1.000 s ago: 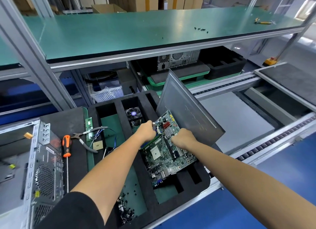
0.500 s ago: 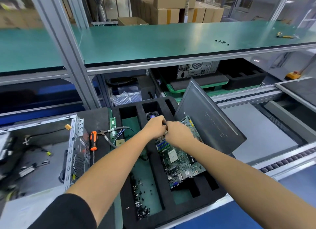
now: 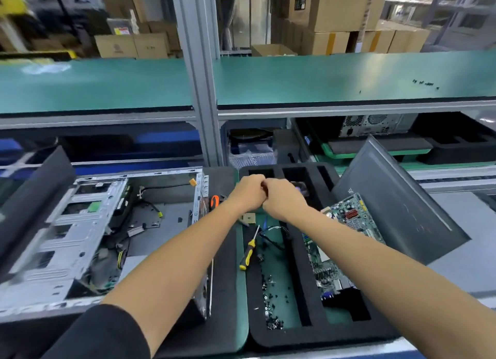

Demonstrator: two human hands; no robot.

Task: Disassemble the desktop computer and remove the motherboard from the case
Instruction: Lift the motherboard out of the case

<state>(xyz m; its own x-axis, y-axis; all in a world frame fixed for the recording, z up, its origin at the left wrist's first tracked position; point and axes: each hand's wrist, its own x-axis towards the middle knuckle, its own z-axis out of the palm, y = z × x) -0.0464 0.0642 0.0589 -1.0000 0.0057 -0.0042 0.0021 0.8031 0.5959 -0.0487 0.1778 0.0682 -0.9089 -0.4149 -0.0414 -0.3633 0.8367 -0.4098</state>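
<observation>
Board (image 3: 346, 232) out, in foam tray (image 3: 303, 337) right side; my left hand (image 3: 248, 193) & right hand (image 3: 283, 199) curled together, contents can't tell; next prob. clear case (image 3: 80, 238).

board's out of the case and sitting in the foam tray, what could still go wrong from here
1. The motherboard lies tilted across the foam tray dividers, not seated in a slot; it might slide or flex.
2. The grey side panel leans up beside the board and could tip onto it.
3. Loose screws lie in the next compartment beside the yellow screwdriver; a knock could scatter them.
</observation>
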